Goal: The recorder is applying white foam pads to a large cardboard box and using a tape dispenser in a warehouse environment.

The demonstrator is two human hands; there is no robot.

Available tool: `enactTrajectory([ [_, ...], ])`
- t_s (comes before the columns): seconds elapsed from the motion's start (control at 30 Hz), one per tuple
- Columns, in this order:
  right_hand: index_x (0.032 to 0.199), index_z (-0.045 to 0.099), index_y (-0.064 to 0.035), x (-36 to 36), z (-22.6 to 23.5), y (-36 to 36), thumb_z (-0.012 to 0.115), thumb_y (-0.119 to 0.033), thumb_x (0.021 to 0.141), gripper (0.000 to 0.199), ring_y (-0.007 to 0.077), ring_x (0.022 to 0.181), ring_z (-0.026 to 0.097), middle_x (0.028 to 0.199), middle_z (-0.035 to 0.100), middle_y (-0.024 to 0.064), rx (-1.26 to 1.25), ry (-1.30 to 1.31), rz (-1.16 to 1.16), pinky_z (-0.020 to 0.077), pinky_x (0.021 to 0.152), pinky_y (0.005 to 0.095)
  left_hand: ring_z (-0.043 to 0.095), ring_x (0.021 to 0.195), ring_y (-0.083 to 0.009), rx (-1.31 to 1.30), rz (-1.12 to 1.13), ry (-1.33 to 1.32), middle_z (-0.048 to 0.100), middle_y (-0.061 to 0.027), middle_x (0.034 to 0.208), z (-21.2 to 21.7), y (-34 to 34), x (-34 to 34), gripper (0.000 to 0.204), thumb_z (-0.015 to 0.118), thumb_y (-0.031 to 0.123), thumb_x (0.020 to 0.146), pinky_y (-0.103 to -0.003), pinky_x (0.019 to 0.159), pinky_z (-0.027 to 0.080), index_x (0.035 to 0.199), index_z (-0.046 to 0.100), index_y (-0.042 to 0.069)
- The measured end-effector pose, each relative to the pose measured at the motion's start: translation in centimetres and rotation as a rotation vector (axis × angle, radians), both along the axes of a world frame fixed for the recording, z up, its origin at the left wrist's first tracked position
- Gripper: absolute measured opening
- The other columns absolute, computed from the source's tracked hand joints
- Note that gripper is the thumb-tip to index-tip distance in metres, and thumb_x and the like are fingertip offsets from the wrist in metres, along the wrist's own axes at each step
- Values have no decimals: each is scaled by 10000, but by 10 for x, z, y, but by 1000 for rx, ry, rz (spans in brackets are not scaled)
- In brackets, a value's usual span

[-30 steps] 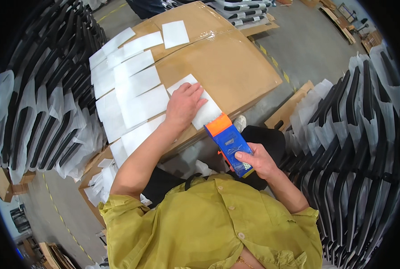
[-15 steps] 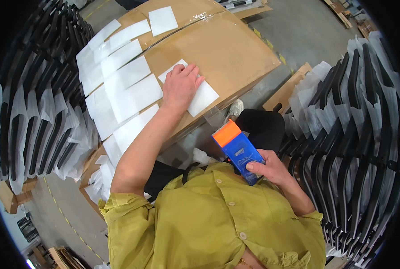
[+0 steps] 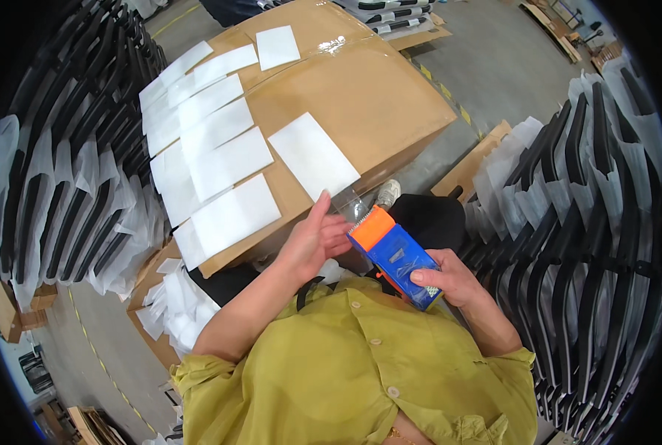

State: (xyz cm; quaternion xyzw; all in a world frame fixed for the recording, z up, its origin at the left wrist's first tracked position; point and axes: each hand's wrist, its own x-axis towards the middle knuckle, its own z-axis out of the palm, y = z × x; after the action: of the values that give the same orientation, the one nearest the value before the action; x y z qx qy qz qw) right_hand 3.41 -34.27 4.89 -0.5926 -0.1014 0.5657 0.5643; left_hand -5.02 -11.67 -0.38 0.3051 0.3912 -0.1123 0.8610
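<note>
My right hand (image 3: 449, 278) grips a blue and orange tape gun (image 3: 394, 252), its toothed edge pointing at the carton. A short strip of clear tape (image 3: 349, 205) stretches from the toothed edge to the near corner of a white foam sheet (image 3: 315, 156). That sheet lies flat on the big brown carton (image 3: 346, 89). Just short of the carton's near edge, beside the tape, is my left hand (image 3: 315, 241), fingers stretched and thumb up, holding nothing visible. Whether its fingertips touch the tape I cannot tell.
Several more white foam sheets (image 3: 227, 159) cover the carton's left side. Black curved frames wrapped in thin white film stand stacked at left (image 3: 64, 185) and right (image 3: 561, 215). White scraps (image 3: 179, 300) fill an open box at lower left.
My left hand has come off the foam sheet and drawn back toward me, down to the tape strip. The tape gun has stayed nearly in place in my right hand.
</note>
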Motion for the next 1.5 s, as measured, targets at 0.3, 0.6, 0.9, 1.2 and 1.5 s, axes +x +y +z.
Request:
enactTrajectory([
  [0.3,961,597,27,0,-6,-19,633,-315,756,400,113,755,571,827,616,57,6,21,-22,445,683,229,603,806,-192,486,120,-330,623,-93,870,13,-27,32,290,620,246,782,-290,748,465,942,558,12],
  [0.6,1022,541,25,7,-24,-3,555,-232,814,331,178,829,579,953,589,103,125,-72,-221,472,683,288,600,704,-233,1801,-20,-1589,607,-85,780,99,-57,31,162,566,62,676,-313,591,494,830,600,30],
  [0.9,1006,558,46,11,-54,-30,569,-249,806,356,176,766,613,901,622,117,-18,117,-334,483,711,286,531,848,-277,2646,-285,-309,560,-113,870,87,138,39,457,593,108,704,-354,793,417,1143,469,73],
  [1.2,980,569,46,19,-67,-6,594,-242,799,342,150,712,611,866,627,108,-48,200,-295,487,665,261,528,896,-299,2624,-500,296,562,-161,906,39,225,51,413,535,263,801,-400,887,371,1157,459,69],
  [1.5,947,578,45,27,-75,7,610,-263,787,348,139,648,602,800,622,85,-111,205,-301,484,609,250,499,955,-318,2436,-749,522,555,-169,963,1,239,81,384,493,308,830,-435,924,316,1133,477,73],
])
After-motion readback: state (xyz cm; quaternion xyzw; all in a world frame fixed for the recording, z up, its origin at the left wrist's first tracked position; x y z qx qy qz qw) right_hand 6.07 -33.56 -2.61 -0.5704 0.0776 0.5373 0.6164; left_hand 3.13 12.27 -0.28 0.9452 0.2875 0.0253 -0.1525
